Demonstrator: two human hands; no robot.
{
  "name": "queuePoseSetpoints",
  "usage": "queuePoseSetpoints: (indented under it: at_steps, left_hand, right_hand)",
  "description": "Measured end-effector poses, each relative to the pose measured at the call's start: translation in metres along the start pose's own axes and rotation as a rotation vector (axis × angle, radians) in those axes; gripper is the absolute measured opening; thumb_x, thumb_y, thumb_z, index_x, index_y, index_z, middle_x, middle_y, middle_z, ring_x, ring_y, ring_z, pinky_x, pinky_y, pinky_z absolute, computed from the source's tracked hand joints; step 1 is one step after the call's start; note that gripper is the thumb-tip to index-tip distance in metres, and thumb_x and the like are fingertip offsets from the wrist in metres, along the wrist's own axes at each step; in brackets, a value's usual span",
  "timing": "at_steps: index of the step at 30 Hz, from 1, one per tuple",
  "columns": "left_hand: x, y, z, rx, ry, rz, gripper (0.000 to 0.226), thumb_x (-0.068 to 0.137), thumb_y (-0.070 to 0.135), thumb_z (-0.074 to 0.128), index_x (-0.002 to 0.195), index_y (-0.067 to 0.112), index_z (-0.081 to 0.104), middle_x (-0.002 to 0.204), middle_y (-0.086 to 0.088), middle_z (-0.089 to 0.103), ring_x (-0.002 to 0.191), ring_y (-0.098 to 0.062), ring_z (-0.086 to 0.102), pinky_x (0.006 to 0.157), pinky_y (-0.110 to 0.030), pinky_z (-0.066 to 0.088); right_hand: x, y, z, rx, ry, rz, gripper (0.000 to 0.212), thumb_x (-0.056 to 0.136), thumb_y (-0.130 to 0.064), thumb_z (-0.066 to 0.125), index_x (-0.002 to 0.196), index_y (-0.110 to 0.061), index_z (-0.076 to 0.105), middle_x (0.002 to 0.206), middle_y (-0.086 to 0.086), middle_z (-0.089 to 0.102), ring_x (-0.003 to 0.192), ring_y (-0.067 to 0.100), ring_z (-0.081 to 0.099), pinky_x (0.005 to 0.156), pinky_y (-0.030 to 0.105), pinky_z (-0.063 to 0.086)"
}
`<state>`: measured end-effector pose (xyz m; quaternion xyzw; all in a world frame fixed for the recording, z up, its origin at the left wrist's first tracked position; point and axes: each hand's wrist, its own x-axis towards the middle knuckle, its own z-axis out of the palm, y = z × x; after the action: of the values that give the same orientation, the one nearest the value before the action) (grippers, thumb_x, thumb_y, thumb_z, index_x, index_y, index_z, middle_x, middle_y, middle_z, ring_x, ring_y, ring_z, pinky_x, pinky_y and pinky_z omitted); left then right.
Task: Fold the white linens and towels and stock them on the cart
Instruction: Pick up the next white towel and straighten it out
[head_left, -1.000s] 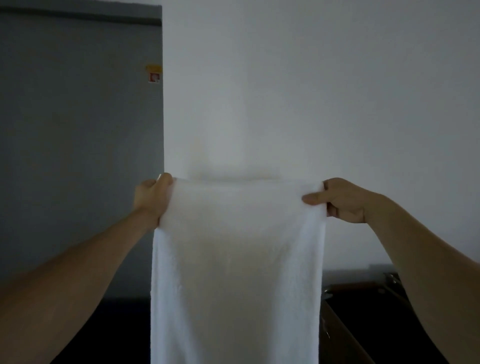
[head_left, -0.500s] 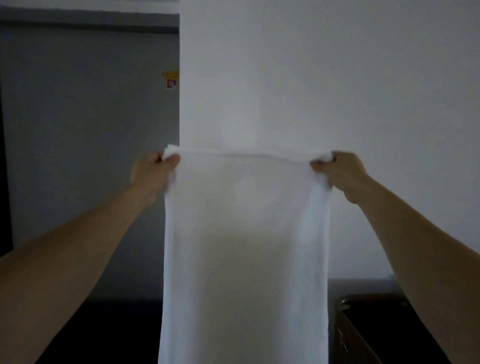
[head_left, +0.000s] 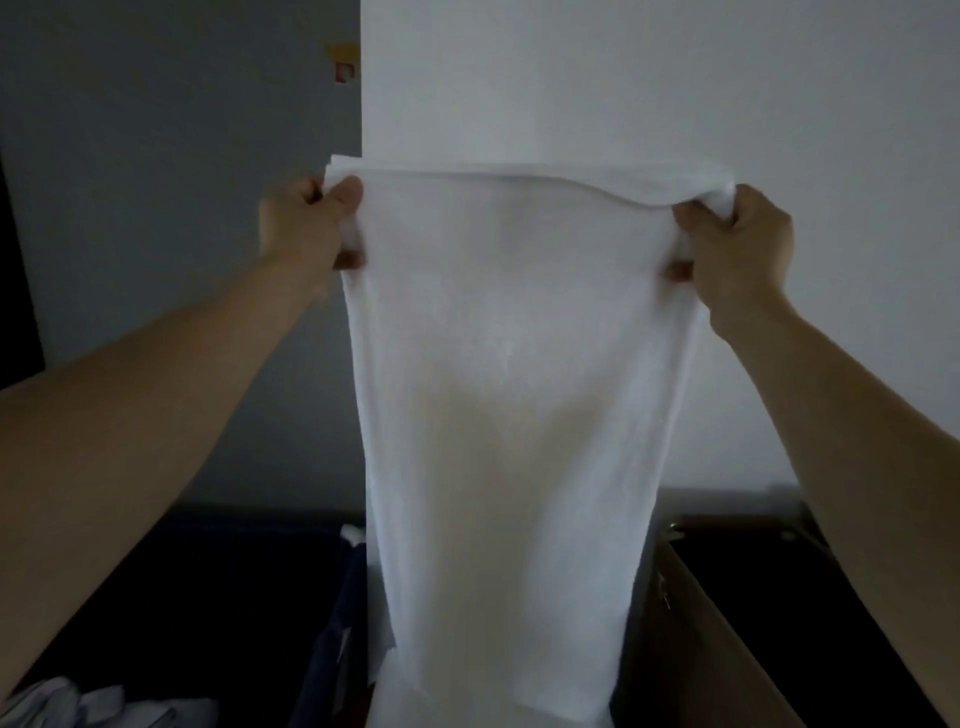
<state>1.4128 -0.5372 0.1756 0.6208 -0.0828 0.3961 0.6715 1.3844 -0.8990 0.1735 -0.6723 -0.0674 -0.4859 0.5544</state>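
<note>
We hold both arms stretched forward and raised. Our left hand (head_left: 306, 223) and right hand (head_left: 737, 244) are each closed on a top corner of the white towel (head_left: 509, 389), which hangs taut between them down the centre of the frame against the pale wall (head_left: 649, 78).

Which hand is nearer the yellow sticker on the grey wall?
Left. The left hand is just below the sticker, slightly left; the right hand is across the towel, far right.
</note>
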Motion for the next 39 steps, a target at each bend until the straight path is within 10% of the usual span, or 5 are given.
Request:
queuePoseSetpoints:
  at_steps: [9,21,39]
  left_hand:
    - [-0.033,-0.051,-0.011,0.108,0.011,-0.073,0.02,0.085,0.036,0.073,0.07,0.025,0.064,0.067,0.008,0.064,0.055,-0.008,0.061,0.044,-0.025,0.052]
    - [-0.049,-0.133,-0.019,0.116,-0.151,-0.35,0.015,0.089,0.026,0.072,0.081,0.017,0.063,0.089,-0.003,0.062,0.075,-0.019,0.062,0.044,-0.025,0.054]
    - [0.013,0.0,0.017,0.03,0.086,0.007,0.014,0.091,0.025,0.07,0.093,0.013,0.063,0.096,-0.004,0.062,0.088,-0.02,0.066,0.062,-0.035,0.061]
  right_hand:
    - [-0.036,0.018,-0.02,-0.203,-0.105,0.097,0.03,0.085,-0.034,0.072,0.087,-0.005,0.065,0.078,0.008,0.067,0.065,0.034,0.07,0.055,0.043,0.059]
    - [-0.064,0.093,-0.001,-0.097,-0.263,0.446,0.01,0.091,-0.02,0.072,0.084,-0.018,0.064,0.101,0.009,0.065,0.075,0.026,0.07,0.065,0.042,0.063]
    - [0.022,0.03,0.017,0.19,-0.14,0.067,0.018,0.088,-0.021,0.07,0.072,-0.023,0.061,0.071,-0.006,0.059,0.063,0.009,0.063,0.063,0.043,0.062]
